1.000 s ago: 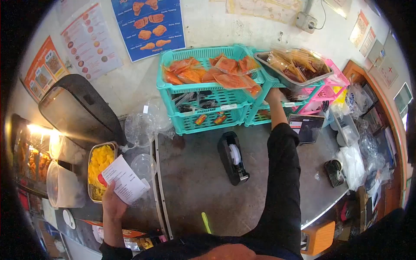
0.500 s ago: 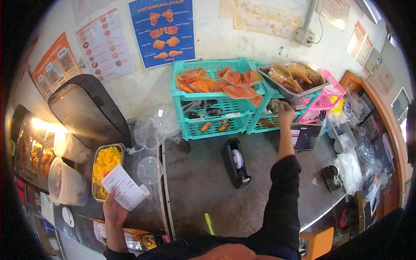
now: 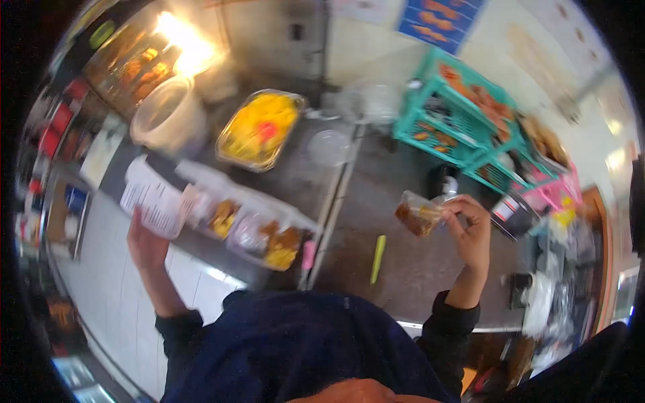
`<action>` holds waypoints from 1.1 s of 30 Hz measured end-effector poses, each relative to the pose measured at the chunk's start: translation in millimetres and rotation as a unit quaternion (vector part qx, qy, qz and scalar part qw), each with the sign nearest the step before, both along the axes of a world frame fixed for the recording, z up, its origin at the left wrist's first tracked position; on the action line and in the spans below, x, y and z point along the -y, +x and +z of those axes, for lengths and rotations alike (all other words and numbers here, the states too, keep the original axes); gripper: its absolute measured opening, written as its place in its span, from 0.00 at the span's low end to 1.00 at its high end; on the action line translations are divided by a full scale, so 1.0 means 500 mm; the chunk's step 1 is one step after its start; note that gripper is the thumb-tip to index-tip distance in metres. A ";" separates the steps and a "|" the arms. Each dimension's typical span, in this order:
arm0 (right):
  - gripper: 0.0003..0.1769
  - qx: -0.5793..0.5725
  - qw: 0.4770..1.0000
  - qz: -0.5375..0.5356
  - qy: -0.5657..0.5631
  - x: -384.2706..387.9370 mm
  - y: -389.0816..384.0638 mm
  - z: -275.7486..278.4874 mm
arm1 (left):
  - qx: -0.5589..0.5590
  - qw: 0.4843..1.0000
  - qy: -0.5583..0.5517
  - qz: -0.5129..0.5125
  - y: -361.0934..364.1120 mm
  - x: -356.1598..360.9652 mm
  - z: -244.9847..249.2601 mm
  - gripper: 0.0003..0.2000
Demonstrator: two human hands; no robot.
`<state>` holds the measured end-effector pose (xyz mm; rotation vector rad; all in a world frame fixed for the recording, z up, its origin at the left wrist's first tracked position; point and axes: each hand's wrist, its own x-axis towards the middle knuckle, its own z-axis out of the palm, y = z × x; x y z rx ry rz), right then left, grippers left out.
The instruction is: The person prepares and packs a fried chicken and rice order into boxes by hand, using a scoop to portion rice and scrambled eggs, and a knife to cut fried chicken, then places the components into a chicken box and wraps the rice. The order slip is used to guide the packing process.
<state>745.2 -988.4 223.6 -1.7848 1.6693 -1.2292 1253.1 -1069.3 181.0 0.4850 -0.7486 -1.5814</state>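
Right hand (image 3: 470,232) pinches a clear brown-filled sauce packet (image 3: 418,215); left hand (image 3: 146,243) grips a printed receipt (image 3: 154,201).

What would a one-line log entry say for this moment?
left hand: holds paper slip | right hand: holds clear packet, brown contents | nearby: green marker, tray of yellow food
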 end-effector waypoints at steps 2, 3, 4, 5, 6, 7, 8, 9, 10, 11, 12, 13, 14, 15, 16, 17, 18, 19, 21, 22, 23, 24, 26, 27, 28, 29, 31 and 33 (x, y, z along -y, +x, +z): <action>0.03 -0.001 0.997 0.078 -0.020 0.021 0.126 -0.023 | -0.005 0.996 0.005 0.089 0.069 -0.031 -0.005 0.21; 0.04 0.005 0.995 0.103 -0.002 0.033 0.183 -0.041 | -0.003 0.992 0.019 0.126 0.096 -0.046 -0.005 0.21; 0.04 0.015 0.992 0.129 -0.004 0.045 0.245 -0.054 | -0.004 0.987 0.031 0.157 0.120 -0.052 -0.006 0.21; 0.05 0.025 0.988 0.150 -0.005 0.056 0.302 -0.068 | -0.005 0.982 0.044 0.183 0.147 -0.054 -0.010 0.22; 0.05 0.023 0.988 0.151 -0.005 0.066 0.350 -0.100 | -0.012 0.984 0.041 0.175 0.179 -0.056 -0.021 0.22; 0.05 0.021 0.989 0.147 -0.002 0.078 0.388 -0.135 | -0.018 0.986 0.040 0.163 0.209 -0.051 -0.039 0.22; 0.05 -0.024 0.989 0.141 -0.023 0.080 0.427 -0.150 | -0.025 0.987 0.040 0.151 0.240 -0.052 -0.052 0.22; 0.05 -0.070 0.988 0.134 -0.042 0.083 0.464 -0.161 | -0.031 0.988 0.047 0.144 0.268 -0.050 -0.061 0.22; 0.05 -0.115 0.984 0.125 -0.060 0.086 0.492 -0.174 | -0.037 0.989 0.054 0.136 0.297 -0.046 -0.067 0.22; 0.05 -0.151 0.980 0.108 -0.074 0.090 0.510 -0.189 | -0.042 0.989 0.062 0.126 0.326 -0.042 -0.071 0.21; 0.06 -0.188 0.974 0.090 -0.088 0.096 0.524 -0.206 | -0.041 0.989 0.071 0.123 0.353 -0.037 -0.074 0.21; 0.06 -0.225 0.966 0.075 -0.104 0.105 0.538 -0.220 | -0.042 0.989 0.077 0.121 0.380 -0.032 -0.077 0.21; 0.07 -0.240 0.963 0.054 -0.112 0.112 0.550 -0.232 | -0.043 0.988 0.083 0.120 0.408 -0.029 -0.082 0.22; 0.08 -0.256 0.959 0.033 -0.121 0.117 0.561 -0.241 | -0.038 0.989 0.079 0.120 0.436 -0.026 -0.088 0.22; 0.10 -0.270 0.954 0.014 -0.129 0.120 0.574 -0.249 | -0.046 0.988 0.089 0.118 0.463 -0.025 -0.093 0.22; 0.10 -0.314 0.941 -0.002 -0.126 0.122 0.588 -0.256 | -0.054 0.987 0.100 0.117 0.489 -0.023 -0.096 0.22; 0.11 -0.357 0.926 -0.018 -0.123 0.125 0.601 -0.264 | -0.061 0.985 0.111 0.117 0.513 -0.021 -0.100 0.22; 0.12 -0.399 0.909 -0.032 -0.119 0.126 0.614 -0.273 | -0.061 0.980 0.129 0.141 0.536 -0.018 -0.105 0.21; 0.13 -0.428 0.898 -0.041 -0.088 0.119 0.633 -0.306 | -0.073 0.979 0.138 0.131 0.581 -0.014 -0.125 0.21; 0.14 -0.441 0.894 -0.046 -0.072 0.117 0.648 -0.308 | -0.078 0.979 0.142 0.126 0.604 -0.011 -0.132 0.21; 0.12 -0.391 0.918 -0.049 -0.035 0.119 0.657 -0.305 | -0.078 0.981 0.135 0.114 0.626 -0.008 -0.143 0.21; 0.11 -0.338 0.938 -0.062 -0.033 0.124 0.670 -0.303 | -0.078 0.983 0.128 0.102 0.647 -0.004 -0.156 0.21; 0.09 -0.228 0.969 -0.088 -0.029 0.132 0.708 -0.269 | -0.077 0.984 0.128 0.095 0.667 0.006 -0.154 0.20; 0.08 -0.179 0.980 -0.082 -0.012 0.140 0.728 -0.257 | -0.074 0.983 0.136 0.099 0.672 0.009 -0.152 0.20; 0.07 -0.129 0.989 -0.075 0.005 0.155 0.749 -0.245 | -0.072 0.982 0.144 0.102 0.676 0.013 -0.148 0.20; 0.06 -0.080 0.994 -0.067 0.023 0.173 0.767 -0.239 | -0.073 0.980 0.151 0.103 0.682 0.017 -0.147 0.20; 0.06 -0.088 0.995 -0.043 0.005 0.213 0.801 -0.239 | -0.078 0.978 0.165 0.103 0.693 0.022 -0.150 0.20; 0.06 -0.134 0.991 -0.015 -0.004 0.252 0.828 -0.242 | -0.082 0.980 0.156 0.092 0.708 0.021 -0.163 0.21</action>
